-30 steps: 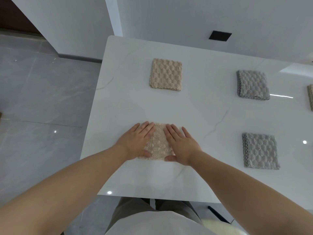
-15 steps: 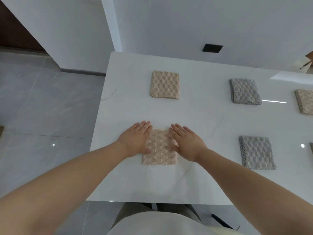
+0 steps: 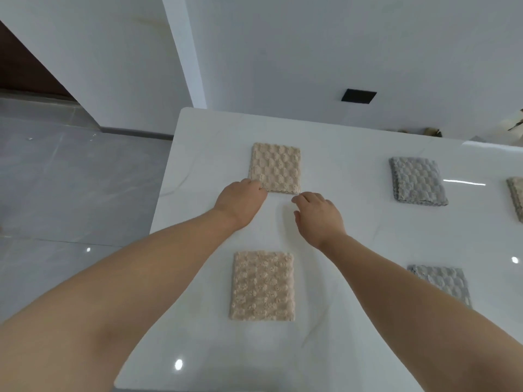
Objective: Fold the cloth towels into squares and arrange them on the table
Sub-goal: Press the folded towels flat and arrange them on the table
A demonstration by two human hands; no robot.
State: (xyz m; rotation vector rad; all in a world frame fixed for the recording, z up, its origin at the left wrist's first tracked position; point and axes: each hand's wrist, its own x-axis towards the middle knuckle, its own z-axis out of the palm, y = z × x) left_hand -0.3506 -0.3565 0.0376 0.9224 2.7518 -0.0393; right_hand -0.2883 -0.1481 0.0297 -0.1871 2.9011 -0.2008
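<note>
Two folded beige towels lie on the white table (image 3: 353, 250). The near beige towel (image 3: 261, 287) rests flat between my forearms, with neither hand on it. The far beige towel (image 3: 276, 166) lies further back. My left hand (image 3: 240, 202) has curled fingers on that towel's near-left corner and seems to pinch it. My right hand (image 3: 317, 215) hovers with loosely curled fingers just short of the near-right corner and holds nothing.
To the right lie a folded grey towel (image 3: 416, 181) at the back, another grey towel (image 3: 441, 281) nearer, and a beige towel (image 3: 516, 196) cut off by the frame's edge. The table's left edge drops to a grey tiled floor. A white wall stands behind.
Both hands have lifted off the near beige towel and moved forward to the near corners of the far beige towel. The near towel stays flat where they pressed it.
</note>
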